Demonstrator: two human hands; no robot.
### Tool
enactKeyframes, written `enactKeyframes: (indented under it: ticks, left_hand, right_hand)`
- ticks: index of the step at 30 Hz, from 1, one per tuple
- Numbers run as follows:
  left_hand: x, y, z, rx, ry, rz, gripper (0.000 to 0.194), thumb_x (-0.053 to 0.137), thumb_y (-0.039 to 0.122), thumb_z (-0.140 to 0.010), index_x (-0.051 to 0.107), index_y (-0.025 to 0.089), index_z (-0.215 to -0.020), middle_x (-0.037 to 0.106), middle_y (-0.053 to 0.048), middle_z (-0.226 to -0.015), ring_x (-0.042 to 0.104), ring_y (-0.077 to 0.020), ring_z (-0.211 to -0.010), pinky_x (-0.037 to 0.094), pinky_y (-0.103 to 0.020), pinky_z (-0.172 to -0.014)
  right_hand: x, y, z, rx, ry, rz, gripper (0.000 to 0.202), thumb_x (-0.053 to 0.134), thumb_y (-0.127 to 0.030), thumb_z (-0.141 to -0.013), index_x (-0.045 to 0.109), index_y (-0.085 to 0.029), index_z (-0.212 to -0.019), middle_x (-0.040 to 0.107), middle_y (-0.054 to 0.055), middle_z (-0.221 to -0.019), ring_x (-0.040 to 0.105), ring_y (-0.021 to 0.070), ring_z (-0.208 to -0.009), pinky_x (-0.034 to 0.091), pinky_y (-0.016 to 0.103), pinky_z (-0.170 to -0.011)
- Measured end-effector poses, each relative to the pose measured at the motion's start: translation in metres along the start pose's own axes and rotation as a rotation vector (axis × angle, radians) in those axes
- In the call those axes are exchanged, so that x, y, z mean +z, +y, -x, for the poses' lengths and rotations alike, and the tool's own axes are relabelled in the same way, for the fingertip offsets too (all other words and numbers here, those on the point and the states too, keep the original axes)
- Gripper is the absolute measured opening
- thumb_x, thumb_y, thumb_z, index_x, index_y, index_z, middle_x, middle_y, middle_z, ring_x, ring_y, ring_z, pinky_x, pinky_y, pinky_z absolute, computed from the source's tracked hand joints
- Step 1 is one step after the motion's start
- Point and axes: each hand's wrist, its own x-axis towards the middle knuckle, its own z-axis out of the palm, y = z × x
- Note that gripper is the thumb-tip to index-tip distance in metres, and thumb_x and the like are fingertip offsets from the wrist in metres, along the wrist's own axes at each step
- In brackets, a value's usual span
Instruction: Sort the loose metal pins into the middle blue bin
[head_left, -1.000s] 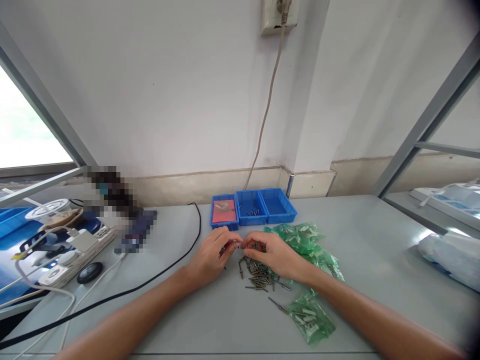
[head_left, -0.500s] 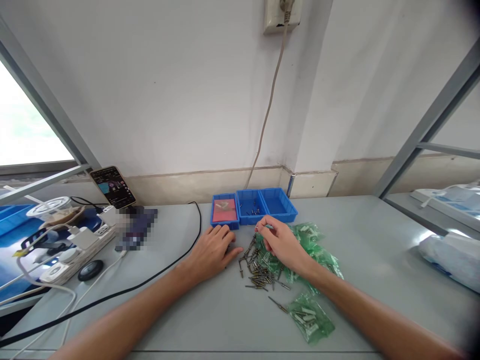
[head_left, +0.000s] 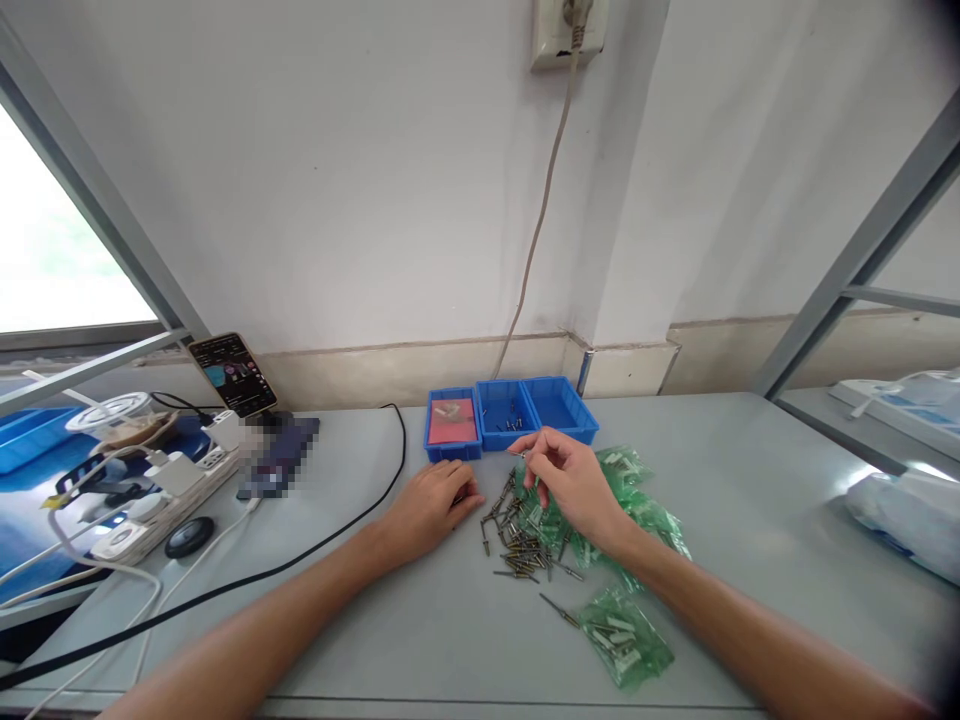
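My left hand (head_left: 431,508) rests on the table just in front of the red-lined tray, its fingers curled in; what they hold, if anything, is hidden. Over the pile, my right hand (head_left: 570,485) is raised with thumb and fingers pinched. A tiny metallic bit shows at its fingertips, seemingly one of the slim metal pins. Between and below both hands lie many loose metal pins (head_left: 523,555), each thin with a thicker part. Green plastic bags (head_left: 660,520) sit partly under my right hand and forearm. Nearer me lies a separate green bag (head_left: 626,640) of pins, with one pin beside it.
Behind the hands stand a blue tray with a red lining (head_left: 451,425), a blue tray with a few pins (head_left: 506,405) and another blue tray (head_left: 561,408). At left are a power strip (head_left: 157,505), a propped phone (head_left: 232,373) and a black cable (head_left: 315,555).
My right hand has turned slightly, with its index finger reaching further out to the left. The left fingers have curled in more. The view has shifted a little.
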Motion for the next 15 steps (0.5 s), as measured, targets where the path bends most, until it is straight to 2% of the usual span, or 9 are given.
enactKeyframes:
  ticks: [5, 8, 12, 15]
  left_hand:
    - [0.0004, 0.0008, 0.0003, 0.010, -0.001, 0.073, 0.007, 0.058, 0.027, -0.107, 0.061, 0.021, -0.108, 0.066, -0.002, -0.098, 0.060, -0.0191, -0.092, 0.047, -0.032, -0.085]
    - [0.0003, 0.0013, 0.0008, -0.002, 0.006, 0.081, 0.010, 0.058, 0.026, -0.107, 0.061, 0.021, -0.116, 0.064, -0.002, -0.096, 0.059, -0.0189, -0.092, 0.048, -0.031, -0.086]
    - [-0.0002, 0.0007, -0.0002, 0.016, -0.009, 0.095, 0.009, 0.056, 0.025, -0.108, 0.064, 0.021, -0.110, 0.065, -0.002, -0.101, 0.059, -0.0188, -0.096, 0.048, -0.030, -0.086]
    - [-0.0006, -0.0001, -0.0010, 0.018, -0.011, 0.127, 0.011, 0.056, 0.026, -0.108, 0.065, 0.021, -0.107, 0.064, -0.002, -0.100, 0.059, -0.0187, -0.095, 0.048, -0.030, -0.085]
  right_hand:
    - [-0.0014, -0.0016, 0.0002, -0.054, 0.057, -0.065, 0.021, 0.061, -0.024, -0.084, 0.049, -0.023, -0.068, 0.076, 0.006, -0.091, 0.049, 0.0113, -0.051, 0.039, 0.027, -0.044]
    - [-0.0009, -0.0043, 0.0014, -0.035, 0.053, -0.089, 0.021, 0.063, -0.028, -0.088, 0.050, -0.023, -0.072, 0.073, 0.003, -0.082, 0.048, 0.0113, -0.049, 0.037, 0.027, -0.043]
    - [0.0006, -0.0068, 0.0021, 0.009, 0.032, -0.093, 0.020, 0.061, -0.038, -0.096, 0.056, -0.023, -0.082, 0.057, -0.004, -0.061, 0.042, 0.0107, -0.045, 0.031, 0.025, -0.041]
    - [0.0019, -0.0077, 0.0014, 0.045, 0.040, -0.126, 0.027, 0.060, -0.047, -0.097, 0.054, -0.024, -0.084, 0.048, -0.007, -0.059, 0.037, 0.0104, -0.047, 0.029, 0.022, -0.040]
